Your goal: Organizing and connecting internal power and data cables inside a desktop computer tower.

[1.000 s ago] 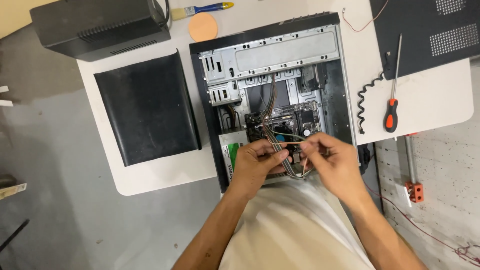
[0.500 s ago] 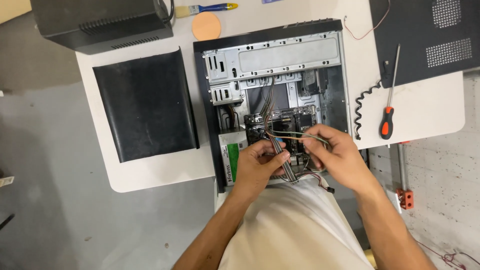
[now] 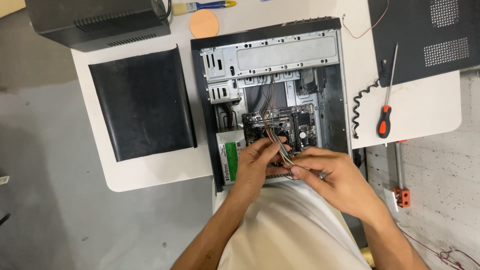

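At the table's near edge, an open computer case [image 3: 330,100] lies on its side with its inside facing up. Both hands meet over the case's near end. The left hand [image 3: 257,165] is closed around a bundle of thin wires [image 3: 276,135], thumb and fingers pinching it from the left. The right hand [image 3: 335,177] grips the same bundle from the right, with its fingertips [image 3: 296,172] touching those of the left hand. From the hands the wires run up across the dark motherboard [image 3: 300,125] toward the metal drive bays at the case's far end. A boxed unit with a green label [image 3: 231,155] sits in the case just left of the left hand.

Left of the case, a black side panel [image 3: 142,102] lies flat on the table [image 3: 425,107]. A black box [image 3: 95,20] stands at the far left corner, with a brush [image 3: 202,6] and a round orange pad [image 3: 204,23] beside it. Right of the case lie a coiled black cord [image 3: 357,112] and a screwdriver [image 3: 386,107] with an orange-and-black handle. Another dark perforated panel [image 3: 425,35] covers the far right corner.
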